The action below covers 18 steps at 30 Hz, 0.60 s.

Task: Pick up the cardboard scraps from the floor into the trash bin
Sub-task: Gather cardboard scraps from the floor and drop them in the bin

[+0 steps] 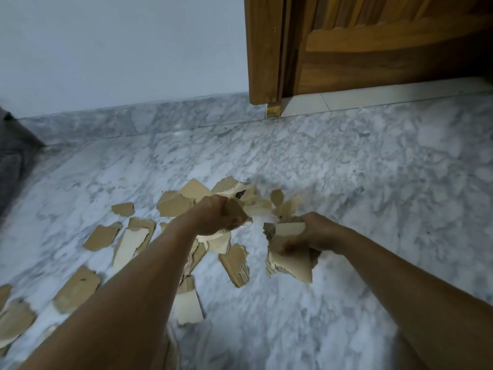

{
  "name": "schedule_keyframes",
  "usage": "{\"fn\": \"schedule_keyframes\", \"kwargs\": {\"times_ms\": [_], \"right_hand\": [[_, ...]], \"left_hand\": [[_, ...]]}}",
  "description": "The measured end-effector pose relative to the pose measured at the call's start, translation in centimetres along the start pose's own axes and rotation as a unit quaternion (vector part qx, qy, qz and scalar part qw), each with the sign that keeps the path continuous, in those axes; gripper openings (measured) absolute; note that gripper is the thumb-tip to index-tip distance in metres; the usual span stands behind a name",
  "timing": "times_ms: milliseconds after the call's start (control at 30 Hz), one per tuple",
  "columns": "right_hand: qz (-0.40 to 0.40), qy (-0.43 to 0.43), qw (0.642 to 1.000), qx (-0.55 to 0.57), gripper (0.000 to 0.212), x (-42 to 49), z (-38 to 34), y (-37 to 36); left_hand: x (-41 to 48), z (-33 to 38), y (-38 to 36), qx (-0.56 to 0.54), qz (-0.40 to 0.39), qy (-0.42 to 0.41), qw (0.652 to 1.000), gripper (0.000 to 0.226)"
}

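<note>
Several torn brown cardboard scraps (101, 237) lie scattered over the grey marble floor (346, 166), from the lower left to the middle. My left hand (213, 217) grips a few scraps (234, 209) above a heap of scraps (192, 196). To its right, my right hand (314, 233) holds a stack of cardboard pieces (290, 257) just above the floor. No trash bin is in view.
A pale wall (120, 49) with a marble skirting runs along the back. A wooden door (386, 44) and its frame stand at the upper right. Something dark grey (13, 156) sits at the left edge. Bare floor stretches right of the hands.
</note>
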State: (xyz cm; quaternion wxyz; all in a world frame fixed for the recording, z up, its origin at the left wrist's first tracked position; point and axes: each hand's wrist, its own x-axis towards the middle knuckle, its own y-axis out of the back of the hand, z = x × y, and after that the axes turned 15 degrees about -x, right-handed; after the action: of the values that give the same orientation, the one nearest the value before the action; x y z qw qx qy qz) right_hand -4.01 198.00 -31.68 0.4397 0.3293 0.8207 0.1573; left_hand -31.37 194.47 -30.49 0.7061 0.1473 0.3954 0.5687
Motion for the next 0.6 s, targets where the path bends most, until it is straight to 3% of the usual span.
{"fn": "schedule_keyframes", "kwargs": {"times_ms": [200,300,400,500,600], "right_hand": [[-0.002,-0.013,0.996,-0.093,0.058,3.9,-3.4,4.3],[-0.013,-0.024,0.989,-0.149,0.089,8.4,-3.6,4.5],[0.005,-0.044,0.974,-0.221,0.113,12.3,-2.8,3.2],[0.056,-0.038,0.954,-0.291,0.107,15.0,-2.1,1.8],[0.064,-0.032,0.961,-0.266,0.097,16.3,-2.0,1.2]], "left_hand": [[2.0,1.3,4.8,0.121,-0.053,0.047,0.99,0.043],[5.1,1.0,4.2,0.205,-0.119,0.061,0.97,0.049],[8.8,0.7,2.9,0.207,-0.169,0.094,0.959,0.059],[11.9,-0.1,0.9,0.205,-0.185,0.102,0.956,0.076],[13.1,-1.3,-0.3,0.201,-0.152,0.068,0.965,0.061]]}}
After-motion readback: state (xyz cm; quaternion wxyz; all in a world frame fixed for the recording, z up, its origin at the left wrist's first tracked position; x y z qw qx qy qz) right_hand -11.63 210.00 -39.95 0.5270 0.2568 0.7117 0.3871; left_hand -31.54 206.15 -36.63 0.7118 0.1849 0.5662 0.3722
